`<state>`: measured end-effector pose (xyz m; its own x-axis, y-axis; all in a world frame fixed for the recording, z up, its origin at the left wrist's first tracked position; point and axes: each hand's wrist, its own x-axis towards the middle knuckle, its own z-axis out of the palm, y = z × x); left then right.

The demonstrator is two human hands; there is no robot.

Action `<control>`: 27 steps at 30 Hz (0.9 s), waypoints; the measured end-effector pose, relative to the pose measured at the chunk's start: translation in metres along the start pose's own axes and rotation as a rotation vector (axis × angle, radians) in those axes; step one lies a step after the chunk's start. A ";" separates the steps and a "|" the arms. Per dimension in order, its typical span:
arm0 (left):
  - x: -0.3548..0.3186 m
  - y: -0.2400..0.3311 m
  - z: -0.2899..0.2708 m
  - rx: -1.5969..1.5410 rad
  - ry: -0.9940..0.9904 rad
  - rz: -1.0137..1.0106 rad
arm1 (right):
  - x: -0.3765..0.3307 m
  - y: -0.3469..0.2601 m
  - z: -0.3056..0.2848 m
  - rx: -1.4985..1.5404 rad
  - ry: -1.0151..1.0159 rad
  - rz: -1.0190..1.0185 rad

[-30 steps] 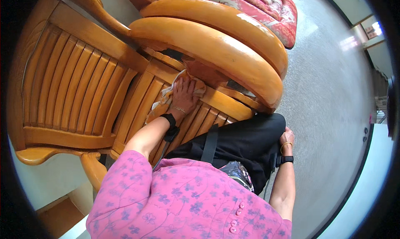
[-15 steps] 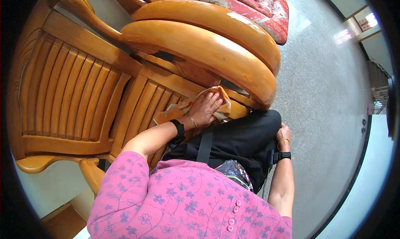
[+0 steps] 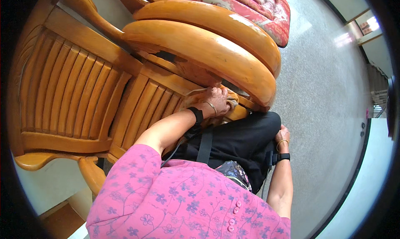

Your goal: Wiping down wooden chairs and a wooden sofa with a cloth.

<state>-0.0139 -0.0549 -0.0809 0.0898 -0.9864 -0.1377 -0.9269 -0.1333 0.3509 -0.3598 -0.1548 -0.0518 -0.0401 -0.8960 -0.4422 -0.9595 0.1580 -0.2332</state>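
Note:
My left hand (image 3: 217,100) presses down on the slatted wooden seat (image 3: 146,98), close under the curved armrest. Its fingers are bent round an orange and cream cloth (image 3: 232,99), bunched by the fingertips; a paler part of the cloth lies beside the wrist. Beside my bent knee in black trousers (image 3: 246,130), my right hand (image 3: 282,134) rests with its fingers curled in. The inside of that hand is hidden, so anything in it does not show.
Above the seat curves a thick glossy wooden armrest (image 3: 200,47), with a second armrest (image 3: 216,18) close behind. A slatted backrest (image 3: 71,91) stands at the left. Far off lies a red patterned cushion (image 3: 246,5). Grey speckled floor (image 3: 321,93) stretches along the right.
My left hand has slid a little right and away from me, toward the armrest. Its fingers have gone from lying flat to gathering the cloth. The right hand has stayed almost still.

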 end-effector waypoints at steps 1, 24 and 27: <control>0.002 0.000 0.000 -0.008 -0.009 0.009 | 0.003 0.006 0.001 -0.002 0.004 -0.004; -0.044 -0.013 -0.079 0.430 0.590 0.417 | -0.009 -0.001 -0.006 0.005 0.043 -0.038; -0.038 -0.028 -0.059 0.554 0.652 0.457 | -0.023 -0.010 -0.011 0.080 0.047 -0.045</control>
<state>0.0304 -0.0198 -0.0313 -0.2920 -0.8138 0.5024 -0.9478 0.1757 -0.2663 -0.3520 -0.1406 -0.0299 -0.0125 -0.9212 -0.3890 -0.9355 0.1482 -0.3208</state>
